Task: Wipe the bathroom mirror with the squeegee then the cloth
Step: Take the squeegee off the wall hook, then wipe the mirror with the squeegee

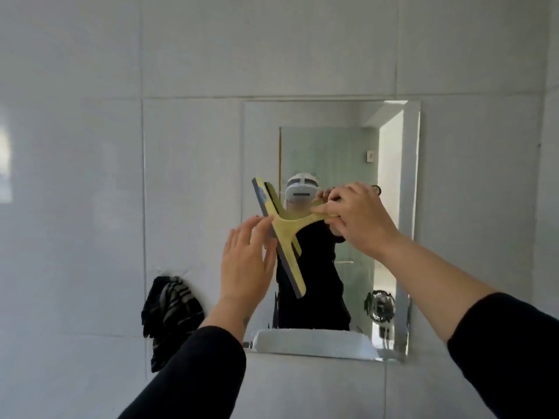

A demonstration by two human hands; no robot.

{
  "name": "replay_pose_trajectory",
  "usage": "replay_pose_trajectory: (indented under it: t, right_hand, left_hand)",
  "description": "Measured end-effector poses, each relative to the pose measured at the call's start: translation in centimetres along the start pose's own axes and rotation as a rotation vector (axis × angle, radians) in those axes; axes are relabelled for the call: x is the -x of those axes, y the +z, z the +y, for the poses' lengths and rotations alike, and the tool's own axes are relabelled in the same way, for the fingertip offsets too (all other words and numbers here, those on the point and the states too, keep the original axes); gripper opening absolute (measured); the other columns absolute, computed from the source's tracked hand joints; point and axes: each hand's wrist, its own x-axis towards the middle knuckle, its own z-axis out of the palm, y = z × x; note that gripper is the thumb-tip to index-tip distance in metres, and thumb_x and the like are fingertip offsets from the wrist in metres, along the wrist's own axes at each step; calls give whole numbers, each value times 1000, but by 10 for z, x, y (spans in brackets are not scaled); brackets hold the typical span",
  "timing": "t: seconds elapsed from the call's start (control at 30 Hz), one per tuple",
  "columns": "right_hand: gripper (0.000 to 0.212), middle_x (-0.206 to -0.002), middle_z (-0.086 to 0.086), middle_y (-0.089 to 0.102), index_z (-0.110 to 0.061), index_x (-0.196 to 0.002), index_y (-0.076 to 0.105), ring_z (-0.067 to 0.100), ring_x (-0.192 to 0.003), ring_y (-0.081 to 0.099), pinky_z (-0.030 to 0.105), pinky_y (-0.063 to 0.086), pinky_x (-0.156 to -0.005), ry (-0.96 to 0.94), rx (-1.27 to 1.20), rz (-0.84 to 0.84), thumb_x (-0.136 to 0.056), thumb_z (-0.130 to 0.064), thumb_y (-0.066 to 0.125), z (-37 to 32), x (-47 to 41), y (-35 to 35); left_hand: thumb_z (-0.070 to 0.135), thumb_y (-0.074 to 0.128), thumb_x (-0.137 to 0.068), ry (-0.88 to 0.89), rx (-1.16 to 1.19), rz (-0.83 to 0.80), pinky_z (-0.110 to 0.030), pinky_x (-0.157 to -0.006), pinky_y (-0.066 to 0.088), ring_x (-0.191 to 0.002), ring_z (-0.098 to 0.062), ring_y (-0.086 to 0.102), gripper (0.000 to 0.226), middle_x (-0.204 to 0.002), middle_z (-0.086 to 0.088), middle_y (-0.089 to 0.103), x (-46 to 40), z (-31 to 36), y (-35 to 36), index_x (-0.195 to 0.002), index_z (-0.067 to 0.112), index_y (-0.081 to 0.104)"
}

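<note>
At the centre of the frame my right hand (360, 219) pinches the handle of the yellow squeegee (282, 234), its blade tilted against the mirror (405, 176). My left hand (246, 264) is spread open, fingers (266, 234) touching the blade's edge, gripping nothing. The dark striped cloth (169, 316) hangs on the wall, lower left of the mirror

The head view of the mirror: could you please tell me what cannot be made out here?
- Squeegee blade edge: faces the mirror, so contact is hidden.
- Handle: covered by the right hand.
- Dark cloth: its hook is hidden beneath it.
- Streaks on the glass: too blurred.
</note>
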Motion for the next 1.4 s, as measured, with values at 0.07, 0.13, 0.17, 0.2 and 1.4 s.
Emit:
replay_pose_trajectory:
  t: [0.07,0.13,0.17,0.2,1.4]
  right_hand:
    - [34,-92,9,67,-37,-108,72,34,-84,59,47,44,-79,10,73,73,-80,-18,73,4,-28,4]
    - [36,-97,8,66,-44,-113,68,34,-88,56,47,40,-80,47,121,119,-87,-19,65,8,-57,8]
    - [37,-101,7,64,-47,-115,65,33,-91,54,46,38,-82,66,133,132,-90,-21,61,9,-72,9]
    - [37,-104,6,63,-49,-118,62,32,-95,53,46,36,-84,80,140,145,-93,-23,57,11,-88,11]
    - [49,-97,5,33,-61,-140,19,30,-103,38,43,28,-80,195,283,73,-102,-32,28,66,-185,22]
  left_hand:
    - [27,44,-96,-138,20,-3,-35,-101,41,-117,-16,47,36,-129,3,49,-2,-16,9,-131,20,44]
    - [25,45,-94,-244,28,-31,-33,-102,40,-121,-15,44,38,-133,3,46,-1,-29,22,-132,20,43]
    - [23,48,-93,-270,19,-54,-32,-103,40,-122,-16,43,41,-135,3,44,0,-35,30,-133,19,42]
    - [21,52,-91,-277,5,-79,-33,-103,41,-124,-17,43,44,-138,2,41,-1,-40,37,-134,19,41]
    - [16,66,-85,-300,-205,-427,-33,-112,32,-143,-26,-22,105,-151,-8,-37,-42,-44,95,-145,37,-18]
